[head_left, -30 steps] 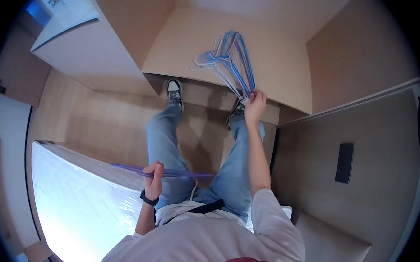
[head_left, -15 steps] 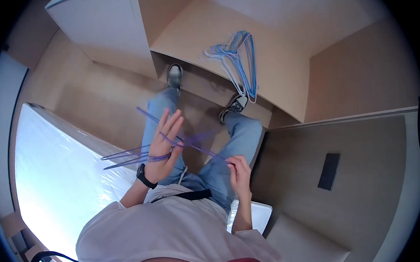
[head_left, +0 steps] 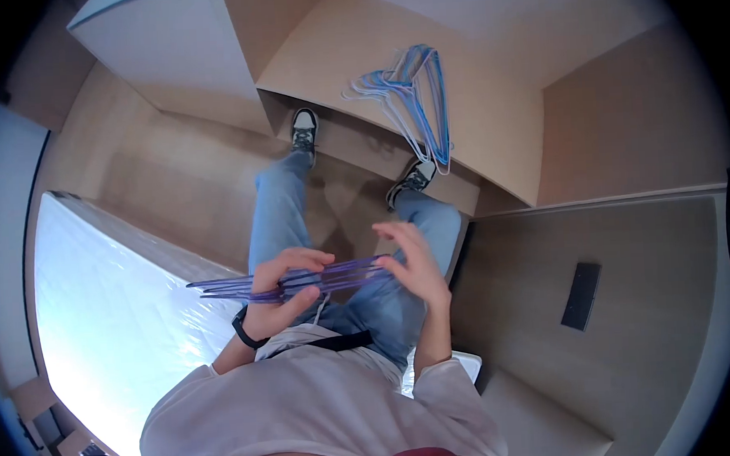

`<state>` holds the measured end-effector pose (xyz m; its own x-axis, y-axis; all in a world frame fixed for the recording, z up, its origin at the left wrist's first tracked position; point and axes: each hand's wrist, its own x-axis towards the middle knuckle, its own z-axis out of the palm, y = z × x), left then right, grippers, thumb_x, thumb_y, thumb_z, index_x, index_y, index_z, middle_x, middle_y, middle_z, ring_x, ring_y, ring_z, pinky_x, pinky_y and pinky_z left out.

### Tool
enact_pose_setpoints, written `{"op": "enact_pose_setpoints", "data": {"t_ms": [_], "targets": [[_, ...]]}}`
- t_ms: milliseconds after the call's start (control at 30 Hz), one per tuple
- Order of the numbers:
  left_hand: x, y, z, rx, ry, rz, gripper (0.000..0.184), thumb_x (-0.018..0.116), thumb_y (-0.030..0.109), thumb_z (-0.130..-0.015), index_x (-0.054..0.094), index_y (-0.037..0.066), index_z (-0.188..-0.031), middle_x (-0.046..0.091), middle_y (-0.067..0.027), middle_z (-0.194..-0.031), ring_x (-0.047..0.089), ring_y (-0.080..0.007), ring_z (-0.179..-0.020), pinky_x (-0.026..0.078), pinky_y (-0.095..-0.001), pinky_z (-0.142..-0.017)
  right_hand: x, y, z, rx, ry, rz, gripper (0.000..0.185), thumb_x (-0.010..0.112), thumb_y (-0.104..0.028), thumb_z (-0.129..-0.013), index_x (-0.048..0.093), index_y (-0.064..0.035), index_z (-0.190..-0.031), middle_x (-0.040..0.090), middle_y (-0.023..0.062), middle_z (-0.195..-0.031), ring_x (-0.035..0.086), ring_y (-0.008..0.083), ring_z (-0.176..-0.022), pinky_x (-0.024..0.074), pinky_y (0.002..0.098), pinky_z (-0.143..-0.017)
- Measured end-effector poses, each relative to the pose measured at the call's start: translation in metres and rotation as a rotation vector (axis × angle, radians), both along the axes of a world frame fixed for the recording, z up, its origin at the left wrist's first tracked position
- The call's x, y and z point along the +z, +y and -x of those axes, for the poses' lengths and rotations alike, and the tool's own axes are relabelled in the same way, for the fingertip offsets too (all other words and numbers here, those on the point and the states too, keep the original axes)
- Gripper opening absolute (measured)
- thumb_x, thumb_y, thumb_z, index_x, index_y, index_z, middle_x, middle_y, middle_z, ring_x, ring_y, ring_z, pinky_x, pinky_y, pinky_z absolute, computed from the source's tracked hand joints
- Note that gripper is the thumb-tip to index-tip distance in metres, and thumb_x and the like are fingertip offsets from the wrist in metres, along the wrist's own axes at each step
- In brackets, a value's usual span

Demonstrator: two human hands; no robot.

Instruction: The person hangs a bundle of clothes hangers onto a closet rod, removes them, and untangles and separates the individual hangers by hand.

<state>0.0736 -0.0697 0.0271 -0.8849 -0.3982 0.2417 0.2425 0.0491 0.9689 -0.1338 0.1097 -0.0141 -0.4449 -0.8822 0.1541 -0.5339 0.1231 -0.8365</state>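
Several purple wire hangers (head_left: 353, 271) lie bunched across my left hand (head_left: 277, 290), which wears a black watch. Its fingers and thumb curl around the bundle, and hanger ends stick out past the wrist side. At the bundle's other end is my right hand (head_left: 416, 265), fingers spread and slightly blurred. The thumb side is close to the hanger ends; whether it touches them I cannot tell. Ahead, a pile of blue, white and lilac wire hangers (head_left: 416, 101) rests on a wooden cabinet base (head_left: 493, 143), hanging slightly over its front edge.
A plastic-wrapped mattress (head_left: 114, 324) stands to the left. On the right are a brown panel (head_left: 649, 296) with a dark rectangular plate (head_left: 582, 297). A white door panel (head_left: 158, 57) is at upper left. My shoes (head_left: 304, 132) are against the cabinet base.
The single purple hanger held apart by my right hand now lies alongside the bundle in my left hand. My left fingers have folded around the bundle, and my right fingers have spread.
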Motion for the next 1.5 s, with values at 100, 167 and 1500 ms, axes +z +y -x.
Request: {"op": "enact_pose_setpoints", "data": {"t_ms": [100,167,1500], "targets": [[-0.008,-0.004,0.006,0.058,-0.045,-0.019,0.025,0.070,0.010,-0.086,0.063,0.000,-0.107,0.067,-0.0184,-0.115,0.064,-0.0252,-0.103,0.048,-0.0336,-0.090,-0.013,-0.004,0.039,-0.191,0.002,-0.078,0.044,0.075,-0.023,-0.081,0.061,-0.0057,-0.120,0.062,0.0118,-0.109,0.058,0.0314,-0.103,0.0458,0.0400,-0.091],[-0.013,-0.008,0.011,0.066,-0.079,-0.001,0.025,0.071,0.010,-0.086,0.063,0.000,-0.107,0.067,-0.0172,-0.114,0.064,-0.0247,-0.103,0.048,-0.0335,-0.090,-0.023,-0.005,0.060,-0.311,0.151,-0.164,0.043,0.074,-0.023,-0.083,0.061,-0.0059,-0.120,0.062,0.0125,-0.110,0.059,0.0328,-0.103,0.0469,0.0410,-0.089],[0.010,0.013,0.030,0.336,0.012,0.496,0.064,0.053,0.049,-0.094,0.048,0.002,-0.137,0.052,-0.0193,-0.141,0.036,-0.0344,-0.142,0.010,-0.0539,-0.119,-0.053,0.102,-0.005,-0.147,-0.197,0.277,0.036,0.067,-0.012,-0.085,0.043,-0.0018,-0.061,0.044,0.0054,-0.060,0.040,0.0206,-0.052,0.0303,0.0313,-0.050]]}}
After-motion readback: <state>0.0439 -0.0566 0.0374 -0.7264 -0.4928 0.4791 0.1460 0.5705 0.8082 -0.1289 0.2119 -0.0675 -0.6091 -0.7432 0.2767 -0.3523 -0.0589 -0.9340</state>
